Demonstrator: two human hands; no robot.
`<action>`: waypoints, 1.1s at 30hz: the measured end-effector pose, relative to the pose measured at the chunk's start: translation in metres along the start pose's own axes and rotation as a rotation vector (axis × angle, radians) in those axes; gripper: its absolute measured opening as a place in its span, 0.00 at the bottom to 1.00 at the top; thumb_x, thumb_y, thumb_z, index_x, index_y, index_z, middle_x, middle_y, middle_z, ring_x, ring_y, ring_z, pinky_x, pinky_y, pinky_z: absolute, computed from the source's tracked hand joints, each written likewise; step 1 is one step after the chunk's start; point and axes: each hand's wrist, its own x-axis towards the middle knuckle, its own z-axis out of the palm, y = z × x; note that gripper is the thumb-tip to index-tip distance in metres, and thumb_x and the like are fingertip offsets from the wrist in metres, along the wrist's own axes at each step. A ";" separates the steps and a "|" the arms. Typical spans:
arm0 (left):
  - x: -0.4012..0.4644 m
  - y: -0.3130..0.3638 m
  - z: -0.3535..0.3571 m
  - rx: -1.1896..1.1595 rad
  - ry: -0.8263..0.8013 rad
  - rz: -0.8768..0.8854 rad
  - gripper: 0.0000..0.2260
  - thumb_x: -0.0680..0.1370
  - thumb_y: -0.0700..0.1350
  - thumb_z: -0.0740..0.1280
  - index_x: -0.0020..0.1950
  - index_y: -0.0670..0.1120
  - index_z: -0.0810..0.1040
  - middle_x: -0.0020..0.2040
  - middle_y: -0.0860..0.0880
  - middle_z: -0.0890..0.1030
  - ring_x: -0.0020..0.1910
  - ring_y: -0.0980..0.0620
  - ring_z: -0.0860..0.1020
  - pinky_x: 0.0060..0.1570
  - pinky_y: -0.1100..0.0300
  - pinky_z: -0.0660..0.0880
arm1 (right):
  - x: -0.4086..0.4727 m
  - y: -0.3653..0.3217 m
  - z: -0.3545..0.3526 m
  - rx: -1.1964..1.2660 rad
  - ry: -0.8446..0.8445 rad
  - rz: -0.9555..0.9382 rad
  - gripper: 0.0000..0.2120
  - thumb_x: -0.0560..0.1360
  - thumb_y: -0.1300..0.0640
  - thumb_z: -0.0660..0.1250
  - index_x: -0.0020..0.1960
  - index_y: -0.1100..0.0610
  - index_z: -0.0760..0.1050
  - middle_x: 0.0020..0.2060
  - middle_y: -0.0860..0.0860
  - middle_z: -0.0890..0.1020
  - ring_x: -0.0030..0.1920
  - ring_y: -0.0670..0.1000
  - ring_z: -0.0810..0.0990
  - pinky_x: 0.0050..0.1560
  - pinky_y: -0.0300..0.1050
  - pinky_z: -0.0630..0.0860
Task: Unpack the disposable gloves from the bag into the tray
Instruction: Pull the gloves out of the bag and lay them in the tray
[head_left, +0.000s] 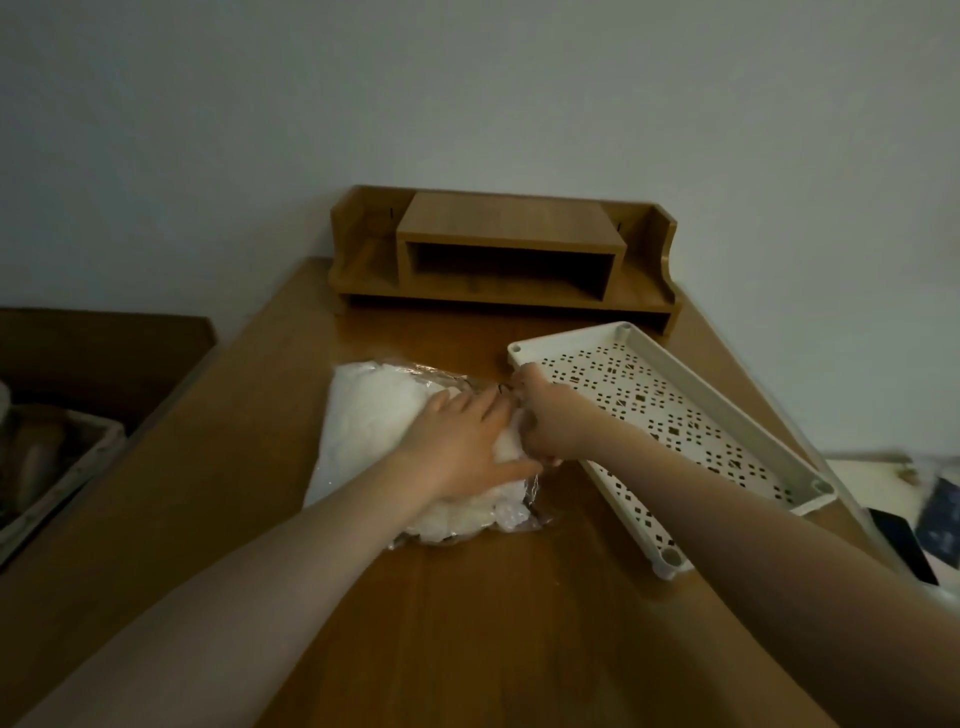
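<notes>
One clear bag (374, 431) stuffed with white disposable gloves (363, 415) lies mid-bench, touching the perforated tray (810, 467) at the right edge. Left hand (462, 447) presses flat on it; right hand (550, 415) pinches glove material at the mouth. Risk: film tears, gloves spill beside tray.

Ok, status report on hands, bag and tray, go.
Left hand flat on bag. Right hand curled at bag's open end, grip unclear. Tray empty, nothing blocking.
</notes>
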 end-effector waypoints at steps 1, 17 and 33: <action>0.000 -0.001 0.004 0.050 -0.003 0.019 0.43 0.72 0.73 0.48 0.78 0.49 0.42 0.78 0.48 0.46 0.77 0.49 0.47 0.74 0.48 0.44 | 0.000 0.001 0.000 -0.013 -0.015 -0.038 0.33 0.73 0.69 0.63 0.73 0.61 0.51 0.47 0.59 0.80 0.40 0.54 0.78 0.34 0.41 0.75; -0.033 -0.076 0.008 0.084 0.061 0.093 0.47 0.63 0.75 0.28 0.77 0.51 0.37 0.76 0.54 0.38 0.75 0.57 0.42 0.68 0.61 0.34 | -0.027 -0.012 0.019 -0.566 0.325 -0.168 0.26 0.77 0.63 0.62 0.72 0.59 0.57 0.68 0.58 0.67 0.66 0.58 0.70 0.61 0.50 0.71; -0.041 -0.047 0.033 0.087 0.147 -0.150 0.56 0.55 0.81 0.38 0.75 0.51 0.32 0.77 0.49 0.36 0.76 0.48 0.37 0.71 0.40 0.34 | 0.008 -0.013 0.036 0.155 0.127 -0.022 0.07 0.79 0.61 0.62 0.50 0.57 0.79 0.37 0.50 0.81 0.34 0.45 0.79 0.32 0.33 0.73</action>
